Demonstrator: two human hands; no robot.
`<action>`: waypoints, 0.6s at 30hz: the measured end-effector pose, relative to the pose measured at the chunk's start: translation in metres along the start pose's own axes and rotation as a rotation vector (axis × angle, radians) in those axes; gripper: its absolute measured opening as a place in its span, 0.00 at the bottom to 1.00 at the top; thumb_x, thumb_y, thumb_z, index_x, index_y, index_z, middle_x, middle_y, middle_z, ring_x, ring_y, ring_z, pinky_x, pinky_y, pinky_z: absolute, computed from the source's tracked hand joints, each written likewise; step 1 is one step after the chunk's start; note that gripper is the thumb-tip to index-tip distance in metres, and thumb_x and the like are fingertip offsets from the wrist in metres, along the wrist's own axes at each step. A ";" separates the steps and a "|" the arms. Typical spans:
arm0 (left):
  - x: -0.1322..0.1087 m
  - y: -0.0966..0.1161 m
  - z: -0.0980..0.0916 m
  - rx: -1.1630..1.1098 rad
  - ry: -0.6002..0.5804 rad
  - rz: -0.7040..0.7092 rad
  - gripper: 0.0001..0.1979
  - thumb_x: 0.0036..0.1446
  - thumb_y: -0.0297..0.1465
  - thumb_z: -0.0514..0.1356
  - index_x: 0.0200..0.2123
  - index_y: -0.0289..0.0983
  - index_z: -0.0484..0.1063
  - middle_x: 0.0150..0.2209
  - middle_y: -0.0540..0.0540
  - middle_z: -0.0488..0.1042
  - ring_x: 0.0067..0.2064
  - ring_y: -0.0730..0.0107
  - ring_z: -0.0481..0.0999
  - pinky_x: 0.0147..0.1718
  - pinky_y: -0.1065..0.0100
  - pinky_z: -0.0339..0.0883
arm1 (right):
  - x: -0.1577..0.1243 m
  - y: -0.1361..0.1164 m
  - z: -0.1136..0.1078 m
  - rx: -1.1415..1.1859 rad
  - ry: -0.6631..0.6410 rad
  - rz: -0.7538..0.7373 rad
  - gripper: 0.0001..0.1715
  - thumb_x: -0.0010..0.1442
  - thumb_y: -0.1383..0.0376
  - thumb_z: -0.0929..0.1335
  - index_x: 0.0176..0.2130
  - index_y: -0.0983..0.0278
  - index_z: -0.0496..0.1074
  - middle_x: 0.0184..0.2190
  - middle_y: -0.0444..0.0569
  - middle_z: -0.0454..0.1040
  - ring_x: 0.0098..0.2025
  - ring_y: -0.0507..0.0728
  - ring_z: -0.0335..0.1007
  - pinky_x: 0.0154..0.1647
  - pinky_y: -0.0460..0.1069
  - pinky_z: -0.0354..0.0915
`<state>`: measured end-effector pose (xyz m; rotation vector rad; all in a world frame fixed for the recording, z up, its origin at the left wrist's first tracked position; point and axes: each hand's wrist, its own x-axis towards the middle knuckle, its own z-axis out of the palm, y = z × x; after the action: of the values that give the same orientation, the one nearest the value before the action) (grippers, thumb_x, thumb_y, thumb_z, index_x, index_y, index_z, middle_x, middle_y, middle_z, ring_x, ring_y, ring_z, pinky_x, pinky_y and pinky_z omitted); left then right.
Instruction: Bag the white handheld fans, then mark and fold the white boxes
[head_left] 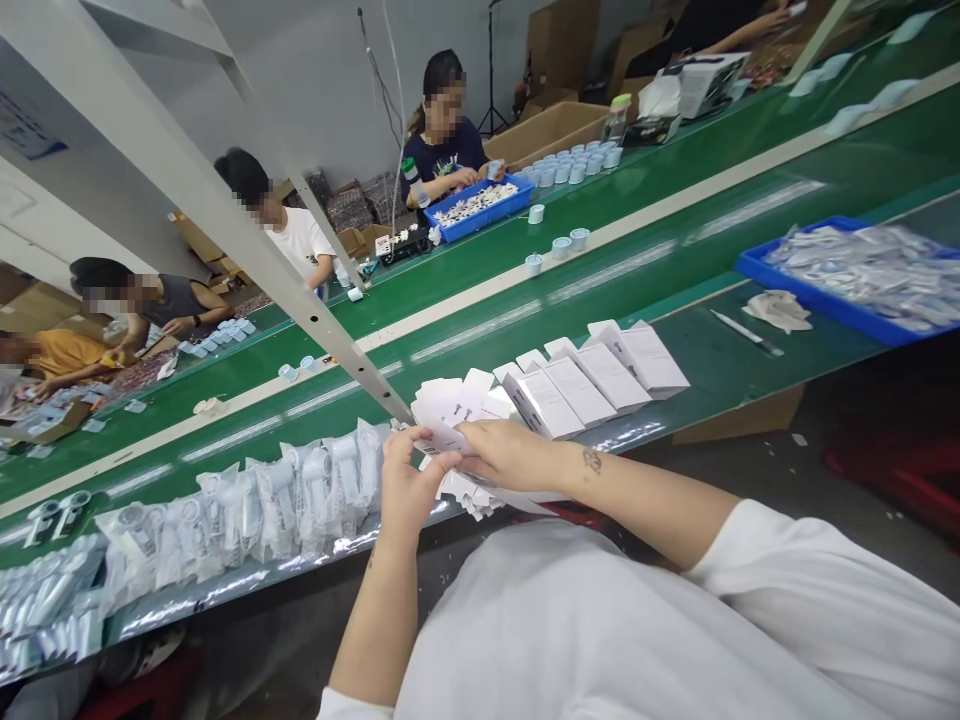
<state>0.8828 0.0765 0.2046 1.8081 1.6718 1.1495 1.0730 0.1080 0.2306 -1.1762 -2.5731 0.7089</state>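
Single view from head-worn camera, aimed forward and down over wearer's white shirt [570,640]. Sat close above left hand [409,480], right hand [510,455] and paper cards [442,410] at near edge of green conveyor belt [600,340]. Belt ran diagonally across frame; co-workers [442,150] appeared farther off beyond it.

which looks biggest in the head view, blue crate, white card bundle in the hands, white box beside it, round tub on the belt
Largest first: the blue crate, then the white card bundle and white box, which look about alike, so unranked, then the round tub.
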 end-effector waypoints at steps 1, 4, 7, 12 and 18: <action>0.001 0.001 -0.001 -0.041 -0.013 -0.052 0.19 0.45 0.40 0.70 0.40 0.40 0.74 0.41 0.45 0.75 0.47 0.58 0.71 0.49 0.57 0.66 | -0.002 -0.002 -0.001 -0.013 -0.004 -0.009 0.11 0.65 0.61 0.63 0.43 0.67 0.66 0.37 0.57 0.76 0.39 0.63 0.74 0.34 0.50 0.62; -0.002 0.003 -0.005 -0.153 -0.082 -0.157 0.16 0.43 0.39 0.70 0.36 0.39 0.76 0.36 0.46 0.75 0.42 0.61 0.72 0.46 0.59 0.66 | -0.010 -0.002 -0.006 0.033 -0.036 -0.048 0.14 0.65 0.60 0.63 0.44 0.68 0.68 0.37 0.57 0.76 0.39 0.63 0.75 0.37 0.52 0.65; -0.016 0.006 -0.011 -0.247 -0.167 -0.210 0.12 0.46 0.38 0.68 0.32 0.38 0.77 0.32 0.47 0.74 0.39 0.63 0.72 0.45 0.59 0.67 | -0.015 0.013 -0.006 0.317 -0.133 -0.179 0.25 0.58 0.60 0.70 0.53 0.67 0.66 0.47 0.56 0.74 0.47 0.61 0.73 0.45 0.51 0.67; -0.040 0.021 -0.025 -0.174 -0.329 -0.059 0.08 0.53 0.37 0.63 0.29 0.40 0.78 0.32 0.45 0.74 0.44 0.58 0.69 0.49 0.55 0.64 | -0.012 0.045 0.024 0.724 -0.585 -0.218 0.79 0.27 0.54 0.82 0.68 0.61 0.45 0.63 0.56 0.59 0.64 0.61 0.58 0.57 0.48 0.62; -0.051 0.037 -0.051 0.260 -0.582 0.106 0.13 0.58 0.43 0.59 0.39 0.44 0.78 0.47 0.40 0.75 0.54 0.49 0.64 0.53 0.44 0.62 | -0.015 0.039 0.050 0.697 -0.663 -0.185 0.88 0.27 0.52 0.82 0.70 0.62 0.33 0.64 0.57 0.56 0.65 0.63 0.56 0.62 0.50 0.58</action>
<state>0.8682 0.0098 0.2474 2.1415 1.4283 0.3782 1.0889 0.1017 0.1682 -0.5154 -2.4385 1.9915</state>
